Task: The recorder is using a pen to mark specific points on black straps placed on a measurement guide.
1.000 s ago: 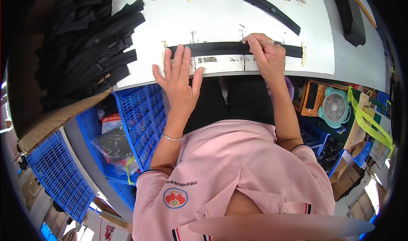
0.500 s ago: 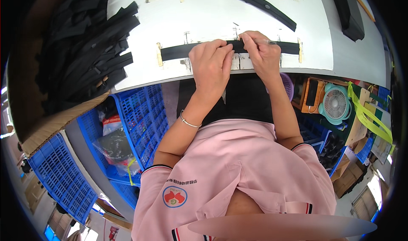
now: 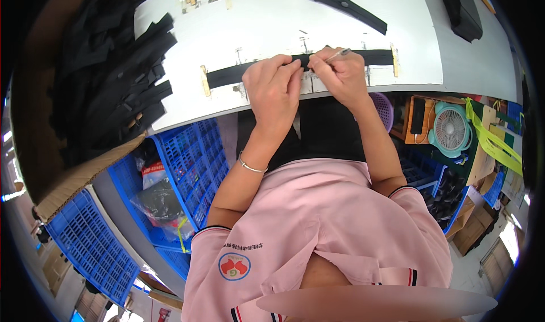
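Left hand [image 3: 273, 89] moved onto black strip [image 3: 227, 76], pressing flat | right hand [image 3: 339, 75] pinching pen [image 3: 336, 54] | white tabletop [image 3: 272, 21]

Your left hand [image 3: 273, 89] presses flat on a long black strip [image 3: 227, 76] that lies across the white table [image 3: 255, 27]. Your right hand [image 3: 339, 75] rests just beside it on the same strip, pinching a thin pen-like tool [image 3: 338, 53] with its tip at the strip's upper edge. A pile of black strips [image 3: 108, 89] sits to your left, and a blue crate [image 3: 187, 163] stands below the table edge.
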`<state>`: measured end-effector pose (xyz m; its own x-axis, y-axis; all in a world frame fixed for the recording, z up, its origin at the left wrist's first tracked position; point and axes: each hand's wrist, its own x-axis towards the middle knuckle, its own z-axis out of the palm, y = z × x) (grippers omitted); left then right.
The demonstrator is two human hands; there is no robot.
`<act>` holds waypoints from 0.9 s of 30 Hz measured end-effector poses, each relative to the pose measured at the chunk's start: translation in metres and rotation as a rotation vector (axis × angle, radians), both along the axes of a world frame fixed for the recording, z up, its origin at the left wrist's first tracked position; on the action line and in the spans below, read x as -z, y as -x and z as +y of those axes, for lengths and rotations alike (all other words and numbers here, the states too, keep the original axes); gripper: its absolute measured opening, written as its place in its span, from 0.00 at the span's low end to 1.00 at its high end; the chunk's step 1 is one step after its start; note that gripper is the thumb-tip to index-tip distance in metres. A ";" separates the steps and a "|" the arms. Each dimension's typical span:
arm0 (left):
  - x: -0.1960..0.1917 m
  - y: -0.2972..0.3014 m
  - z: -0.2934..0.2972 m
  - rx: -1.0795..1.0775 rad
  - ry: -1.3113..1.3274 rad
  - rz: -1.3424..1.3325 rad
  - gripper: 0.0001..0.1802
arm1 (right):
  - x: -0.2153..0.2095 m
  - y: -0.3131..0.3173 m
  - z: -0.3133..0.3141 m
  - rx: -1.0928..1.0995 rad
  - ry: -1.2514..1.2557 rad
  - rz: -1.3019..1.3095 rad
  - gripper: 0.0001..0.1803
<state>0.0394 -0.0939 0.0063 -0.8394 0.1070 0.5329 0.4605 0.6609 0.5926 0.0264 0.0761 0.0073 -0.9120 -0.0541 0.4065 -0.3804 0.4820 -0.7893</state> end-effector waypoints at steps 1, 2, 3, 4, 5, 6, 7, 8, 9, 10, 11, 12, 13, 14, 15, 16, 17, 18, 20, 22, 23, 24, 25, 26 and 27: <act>0.000 0.000 -0.001 -0.003 0.005 -0.008 0.09 | -0.002 0.001 0.001 -0.028 -0.019 -0.016 0.12; 0.001 0.000 -0.001 0.009 0.000 -0.002 0.09 | -0.005 -0.001 0.003 -0.016 -0.023 -0.010 0.12; 0.001 -0.001 -0.002 0.001 0.006 -0.013 0.09 | -0.010 -0.005 0.005 -0.035 0.081 -0.075 0.10; 0.001 -0.001 -0.002 -0.008 0.012 -0.026 0.09 | -0.014 -0.009 0.007 -0.057 0.186 -0.141 0.10; 0.000 -0.002 -0.001 -0.006 0.015 -0.033 0.08 | -0.014 -0.010 0.013 -0.031 0.271 -0.094 0.10; -0.001 -0.001 -0.001 0.004 0.011 -0.029 0.08 | -0.018 -0.012 0.021 -0.022 0.267 -0.089 0.10; -0.002 -0.002 -0.001 -0.002 0.019 -0.031 0.08 | -0.025 -0.014 0.029 0.077 0.330 -0.106 0.11; -0.003 -0.002 -0.001 -0.003 0.023 -0.032 0.08 | -0.030 -0.017 0.040 0.180 0.391 -0.122 0.11; -0.003 -0.002 -0.002 0.002 0.025 -0.040 0.08 | -0.027 -0.017 0.055 0.247 0.334 -0.143 0.12; -0.003 -0.002 -0.001 0.011 0.024 -0.039 0.08 | -0.025 -0.015 0.064 0.256 0.334 -0.140 0.12; -0.004 -0.002 -0.001 0.006 0.033 -0.050 0.08 | -0.023 -0.012 0.073 0.295 0.260 -0.150 0.12; -0.004 -0.003 0.000 0.000 0.042 -0.062 0.08 | -0.020 -0.009 0.081 0.333 0.185 -0.160 0.12; -0.004 -0.003 0.001 0.004 0.024 -0.063 0.09 | -0.017 -0.007 0.086 0.325 0.175 -0.220 0.13; -0.004 -0.004 0.003 0.009 0.025 -0.063 0.09 | -0.013 -0.008 0.089 0.331 0.176 -0.220 0.13; -0.006 -0.004 0.005 0.009 0.040 -0.066 0.09 | -0.009 -0.009 0.091 0.307 0.187 -0.209 0.13; -0.008 -0.004 0.007 0.004 0.058 -0.072 0.09 | -0.008 -0.009 0.090 0.280 0.200 -0.201 0.13; -0.010 -0.003 0.012 0.006 0.061 -0.074 0.09 | -0.009 -0.008 0.090 0.288 0.205 -0.221 0.13; -0.011 -0.002 0.022 0.064 0.021 -0.069 0.09 | -0.009 -0.008 0.090 0.291 0.207 -0.223 0.13; -0.015 0.003 0.043 0.122 -0.019 -0.064 0.10 | -0.009 -0.008 0.090 0.270 0.219 -0.197 0.13; -0.016 0.008 0.065 0.236 -0.039 -0.068 0.10 | -0.010 -0.008 0.090 0.259 0.223 -0.198 0.12; -0.014 0.011 0.073 0.236 -0.038 -0.069 0.10 | -0.010 -0.007 0.090 0.248 0.225 -0.197 0.11; -0.012 0.014 0.080 0.250 -0.035 -0.051 0.10 | -0.009 -0.007 0.089 0.248 0.226 -0.198 0.11; -0.009 0.016 0.085 0.268 -0.033 -0.034 0.10 | -0.008 -0.007 0.089 0.247 0.193 -0.191 0.11; -0.007 0.017 0.088 0.271 -0.032 -0.037 0.10 | -0.007 -0.008 0.089 0.246 0.161 -0.184 0.11; -0.004 0.018 0.090 0.260 -0.024 -0.045 0.10 | -0.007 -0.008 0.090 0.248 0.163 -0.186 0.11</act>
